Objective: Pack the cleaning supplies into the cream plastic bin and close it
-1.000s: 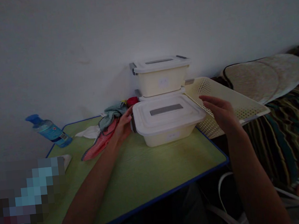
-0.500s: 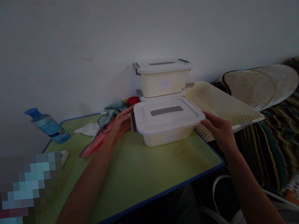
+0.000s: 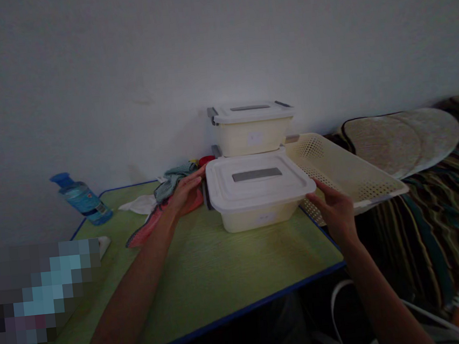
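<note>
A cream storage box (image 3: pixel 258 218) with a white lid (image 3: pixel 251 191) and a grey strip on top sits on the green table. My left hand (image 3: pixel 188 192) is at its left side, fingers reaching along the lid's edge beside a grey latch (image 3: pixel 206 195) that hangs down. At the right front corner, my right hand (image 3: pixel 334 205) grips the rim between thumb and fingers. Right behind stands a similar lidded box (image 3: pixel 255 136), stacked on another whose lid barely shows. The fingers' far sides are hidden by the box.
A cream perforated basket (image 3: pixel 347 177) lies to the right, by a striped sofa (image 3: pixel 418 240). On the left are a blue bottle (image 3: pixel 84 199), a pink cloth (image 3: pixel 146 231), a grey-green cloth (image 3: pixel 173 180) and white tissue (image 3: pixel 138 205). The green table (image 3: pixel 208 287) has a blue edge.
My right hand has moved left from the air beside the box and closed on its right rim. My left hand has stayed at the left side. The view has shifted slightly.
</note>
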{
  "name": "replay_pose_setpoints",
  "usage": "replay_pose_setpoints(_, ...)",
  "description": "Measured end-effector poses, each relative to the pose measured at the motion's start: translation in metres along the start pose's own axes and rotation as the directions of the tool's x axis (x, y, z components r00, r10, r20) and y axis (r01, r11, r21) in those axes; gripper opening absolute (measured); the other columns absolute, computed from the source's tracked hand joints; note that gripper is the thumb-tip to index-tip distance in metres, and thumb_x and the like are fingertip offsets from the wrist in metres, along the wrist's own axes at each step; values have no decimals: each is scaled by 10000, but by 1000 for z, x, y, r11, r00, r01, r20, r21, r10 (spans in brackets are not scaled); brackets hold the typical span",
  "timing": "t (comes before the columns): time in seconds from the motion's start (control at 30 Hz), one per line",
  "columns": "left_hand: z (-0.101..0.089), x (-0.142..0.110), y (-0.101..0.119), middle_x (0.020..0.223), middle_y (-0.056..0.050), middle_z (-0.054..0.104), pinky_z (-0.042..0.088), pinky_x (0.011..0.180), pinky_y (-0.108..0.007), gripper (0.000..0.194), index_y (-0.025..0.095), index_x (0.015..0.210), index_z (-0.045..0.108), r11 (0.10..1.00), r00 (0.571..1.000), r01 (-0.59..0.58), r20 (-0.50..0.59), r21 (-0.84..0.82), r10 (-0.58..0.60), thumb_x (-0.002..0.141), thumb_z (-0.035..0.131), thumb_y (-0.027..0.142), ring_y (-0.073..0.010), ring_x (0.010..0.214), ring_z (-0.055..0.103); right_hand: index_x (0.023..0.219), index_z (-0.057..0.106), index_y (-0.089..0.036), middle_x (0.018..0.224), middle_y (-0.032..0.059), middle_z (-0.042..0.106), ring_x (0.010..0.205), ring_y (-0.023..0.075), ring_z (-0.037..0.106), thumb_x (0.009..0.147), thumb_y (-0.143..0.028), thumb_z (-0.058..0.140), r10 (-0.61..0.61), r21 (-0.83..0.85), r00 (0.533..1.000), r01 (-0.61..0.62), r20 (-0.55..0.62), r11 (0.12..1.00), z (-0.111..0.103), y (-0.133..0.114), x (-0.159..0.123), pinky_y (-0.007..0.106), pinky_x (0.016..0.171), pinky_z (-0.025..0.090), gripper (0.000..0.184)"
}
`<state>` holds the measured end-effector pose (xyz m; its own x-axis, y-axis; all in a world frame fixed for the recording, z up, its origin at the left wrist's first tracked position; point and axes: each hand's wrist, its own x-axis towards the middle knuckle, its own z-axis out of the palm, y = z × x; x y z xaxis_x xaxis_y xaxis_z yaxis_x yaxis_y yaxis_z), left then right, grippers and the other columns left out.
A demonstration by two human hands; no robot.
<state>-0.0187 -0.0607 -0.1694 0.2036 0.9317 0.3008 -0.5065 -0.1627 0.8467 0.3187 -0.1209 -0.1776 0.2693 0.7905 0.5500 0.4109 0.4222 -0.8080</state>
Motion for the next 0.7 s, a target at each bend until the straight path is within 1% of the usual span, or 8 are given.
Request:
replay_pose_setpoints(0.1,1,1,5,1266,-73,543,183,1096,-345,464,158,1099,625,997,999,-45,-4,69,45,652,692,257,-246,1301,319,1083,633,-233,1093,34,642,1075,291,556,654,-393,706,-7,48,1000,8,-21,999,0,-5,4,505,982,370,464)
replay_pose_setpoints(0.2,5,1,12,1290,-68,521,164,1101,-340,482,175,1128,608,989,996,-87,36,121,83,660,688,255,-236,1323,277,1081,633,-226,1099,45,638,1084,292,550,649,-367,720,13,127,999,-9,-31,992,-3,-14,9,508,988,365,463)
replay_pose_setpoints(0.3,17,0,22,1352,-43,454,161,1103,-342,495,203,1166,579,981,989,-130,87,144,118,680,665,238,-222,1339,238,1084,629,-233,1121,42,628,1102,289,537,648,-359,724,0,187,999,6,-33,982,-8,-28,13,512,993,363,463)
replay_pose_setpoints(0.43,38,-1,37,1395,-11,394,193,1098,-346,544,236,1201,548,972,981,-176,105,153,161,672,672,232,-229,1346,216,1072,632,-262,1127,19,624,1105,278,537,643,-363,730,-42,225,997,54,-61,973,-15,-50,19,498,1002,372,452)
replay_pose_setpoints(0.57,50,7,51,1411,-3,369,173,1105,-361,571,241,1236,514,945,961,-261,148,200,234,692,669,325,-247,1356,173,1046,645,-274,1119,4,629,1102,269,541,638,-342,739,-97,262,989,124,-112,957,-17,-68,29,475,1010,380,424)
replay_pose_setpoints(0.7,53,28,64,1436,12,321,107,1116,-385,602,256,1278,460,879,929,-357,221,317,297,726,619,435,-245,1367,118,1039,647,-270,1115,10,632,1086,260,554,647,-336,735,-153,263,981,180,-123,948,-15,-75,50,455,994,403,407)
